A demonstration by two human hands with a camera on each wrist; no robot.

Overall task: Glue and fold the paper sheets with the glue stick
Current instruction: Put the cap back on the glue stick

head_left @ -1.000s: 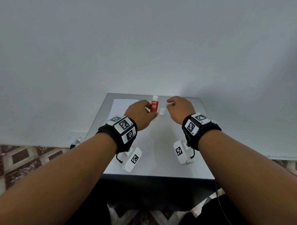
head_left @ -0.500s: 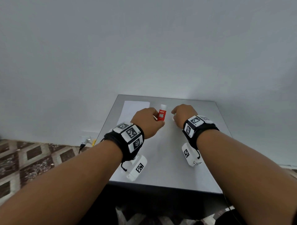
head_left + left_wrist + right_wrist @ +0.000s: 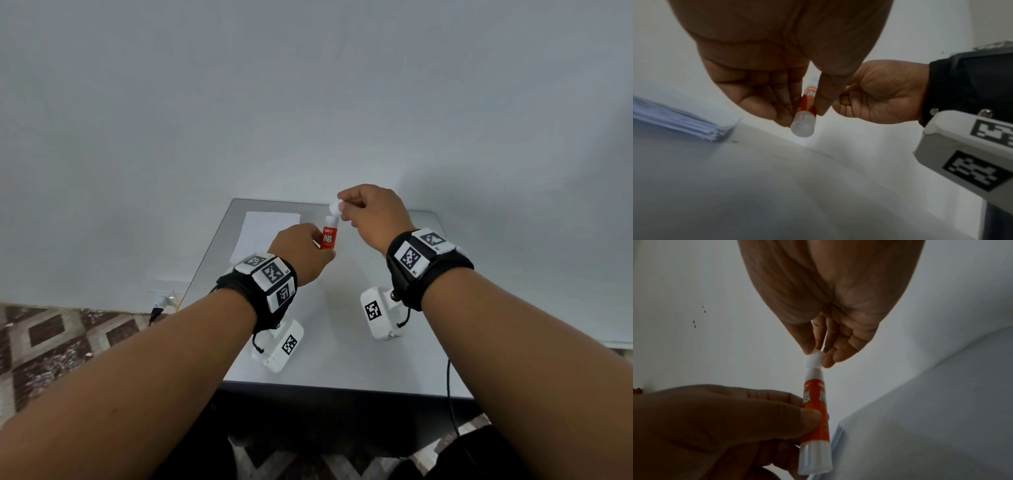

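Note:
A red glue stick (image 3: 328, 236) with white ends stands upright above the grey table (image 3: 342, 329), and my left hand (image 3: 318, 246) grips its red body between thumb and fingers. My right hand (image 3: 342, 206) pinches the small white cap (image 3: 335, 208), which touches the stick's top end. In the right wrist view the cap (image 3: 813, 361) sits slightly tilted on the white tip of the stick (image 3: 815, 410). A stack of white paper sheets (image 3: 267, 233) lies flat at the table's far left, beside my left hand.
The table stands against a plain white wall. Its front edge is near my forearms. Patterned floor shows at the left, with a plug and cable (image 3: 159, 305) by the wall. A black cable (image 3: 450, 394) hangs at the right front.
My right hand has risen from near the tabletop to the top of the glue stick, with the white cap in its fingers. My left hand keeps its hold on the stick.

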